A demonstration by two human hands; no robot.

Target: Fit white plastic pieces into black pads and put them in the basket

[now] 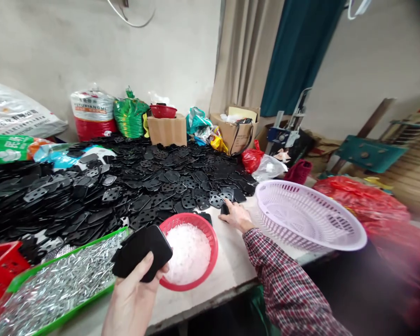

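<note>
My left hand is closed around black flat plates with rounded corners, apparently a small stack, held tilted above the near table edge. Just right of it stands a red round basket full of small whitish pieces. My right hand reaches to the front edge of a big heap of black plates, many with holes. Between its thumb and fingers is a small black piece, partly hidden, which looks like another plate.
A green-rimmed tray of shiny metal pins lies at the left, beside a red crate. On the right sits a lilac oval basket. Sacks and cardboard boxes line the wall. Red plastic bags lie far right.
</note>
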